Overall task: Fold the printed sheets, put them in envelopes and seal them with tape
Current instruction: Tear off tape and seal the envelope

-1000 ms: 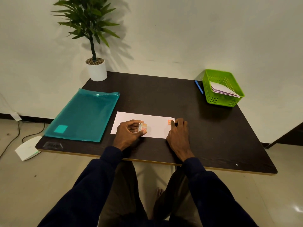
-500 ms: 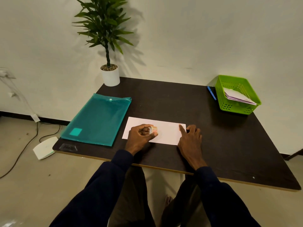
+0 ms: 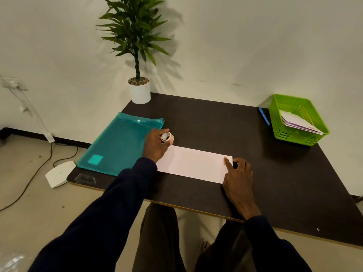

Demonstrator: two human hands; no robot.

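A white envelope [image 3: 193,163] lies flat on the dark table [image 3: 216,122], long side facing me. My left hand [image 3: 156,145] grips a small roll of tape [image 3: 167,137] at the envelope's far left corner, beside the teal folder. My right hand [image 3: 236,173] rests at the envelope's right end, its forefinger pressing down on the right edge. Whether a strip of tape runs between the roll and the envelope cannot be made out.
A teal plastic folder [image 3: 117,146] lies on the table's left side. A green basket [image 3: 296,119] holding envelopes stands at the back right, a blue pen [image 3: 264,116] beside it. A potted plant [image 3: 139,91] occupies the back left corner. Cables and a white box lie on the floor at left.
My left hand has carried the tape roll from the envelope's middle up and left to its far left corner. My right forefinger stays on the right end. The camera has swung left.
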